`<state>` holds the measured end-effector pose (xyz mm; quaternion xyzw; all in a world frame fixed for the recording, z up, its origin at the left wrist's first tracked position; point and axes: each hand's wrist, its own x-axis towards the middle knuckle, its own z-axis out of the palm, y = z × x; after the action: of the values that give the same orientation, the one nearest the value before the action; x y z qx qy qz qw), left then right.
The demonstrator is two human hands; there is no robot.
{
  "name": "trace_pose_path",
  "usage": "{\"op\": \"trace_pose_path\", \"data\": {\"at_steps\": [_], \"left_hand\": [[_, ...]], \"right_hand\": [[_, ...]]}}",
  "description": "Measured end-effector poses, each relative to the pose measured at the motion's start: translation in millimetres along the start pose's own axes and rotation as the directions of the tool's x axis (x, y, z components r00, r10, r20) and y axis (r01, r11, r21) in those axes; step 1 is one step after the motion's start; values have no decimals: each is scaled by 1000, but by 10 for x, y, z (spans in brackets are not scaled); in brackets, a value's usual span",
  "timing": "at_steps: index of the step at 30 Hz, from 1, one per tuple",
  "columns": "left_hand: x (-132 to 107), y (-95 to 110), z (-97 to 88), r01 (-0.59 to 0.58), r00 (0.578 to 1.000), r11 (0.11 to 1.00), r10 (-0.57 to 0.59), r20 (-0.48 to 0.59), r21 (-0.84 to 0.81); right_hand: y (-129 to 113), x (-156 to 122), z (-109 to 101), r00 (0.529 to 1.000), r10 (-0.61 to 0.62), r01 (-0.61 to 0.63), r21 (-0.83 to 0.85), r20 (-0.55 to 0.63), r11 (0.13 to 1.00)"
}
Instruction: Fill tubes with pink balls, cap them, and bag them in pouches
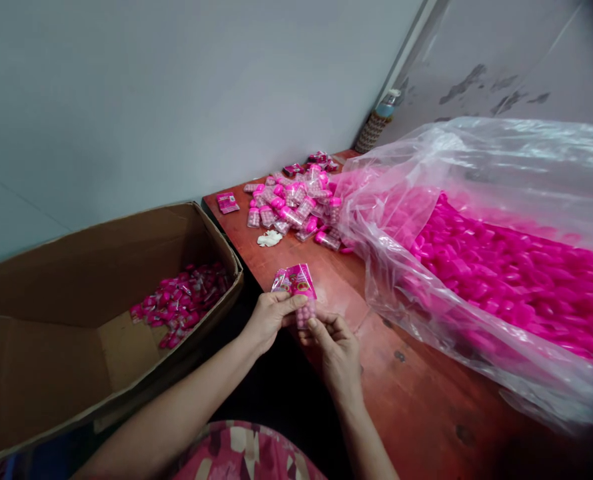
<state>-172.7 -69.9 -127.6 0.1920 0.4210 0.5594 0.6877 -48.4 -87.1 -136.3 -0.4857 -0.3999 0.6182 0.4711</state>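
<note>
Both my hands meet over the near edge of a reddish wooden table (416,393). My left hand (269,319) pinches a small pink candy packet (296,283) with a printed label, thumb on its front. My right hand (334,347) is closed on the lower end of the same packet, where small pink beads show through clear wrap. A heap of similar small pink jars and packets (296,203) lies further back on the table.
An open cardboard box (41,347) stands at my left with several pink packets (181,300) in its far corner. A big clear plastic bag (501,267) full of pink pieces covers the table's right side. A crumpled white scrap (270,238) lies near the heap, and a bottle (384,110) stands in the wall corner.
</note>
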Motion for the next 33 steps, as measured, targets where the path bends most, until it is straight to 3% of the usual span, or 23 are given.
{"op": "trace_pose_path", "data": {"at_steps": [4, 8, 11, 14, 15, 17, 18, 20, 22, 24, 27, 30, 33], "left_hand": [[-54, -72, 33, 58, 998, 998, -57, 22, -10], [-184, -31, -6, 71, 995, 996, -67, 70, -62], [-311, 148, -186, -90, 994, 987, 82, -66, -136], [-369, 320, -431, -339, 915, 928, 288, -283, -152], [-355, 343, -495, -368, 895, 925, 325, -305, -95], [-266, 327, -570, -360, 882, 917, 394, -257, 171], [-196, 293, -577, -356, 878, 862, 440, -187, 360], [-27, 200, -549, -381, 849, 597, 528, 12, 706], [136, 108, -497, -400, 806, 273, 559, 194, 875], [253, 35, -462, -379, 778, 71, 563, 277, 923], [324, -35, -468, -348, 752, -3, 596, 281, 937], [308, -62, -496, -376, 718, 31, 641, 271, 926], [226, -47, -442, -446, 684, 120, 685, 252, 887]], "right_hand": [[-39, 17, 51, 993, -94, 88, -82, -77, 993], [-37, 105, 94, 998, -43, 42, -30, -54, 999], [-39, 129, 133, 998, 14, -14, 1, 53, 1000], [-58, 122, 134, 997, 15, -12, -39, 81, 999], [-65, 124, 122, 997, 6, -2, -60, 71, 998], [-80, 139, 92, 998, -6, 12, -100, 58, 995], [-88, 151, 79, 998, -10, 17, -117, 58, 993], [-109, 174, 63, 997, -15, 26, -154, 72, 988], [-136, 189, 58, 995, -14, 35, -205, 102, 978], [-164, 196, 52, 991, 0, 35, -252, 136, 967], [-184, 228, 24, 987, 25, 26, -316, 157, 949], [-154, 326, 19, 994, 14, 27, -356, 112, 934], [-111, 437, 87, 998, -31, 46, -294, 55, 955]]}}
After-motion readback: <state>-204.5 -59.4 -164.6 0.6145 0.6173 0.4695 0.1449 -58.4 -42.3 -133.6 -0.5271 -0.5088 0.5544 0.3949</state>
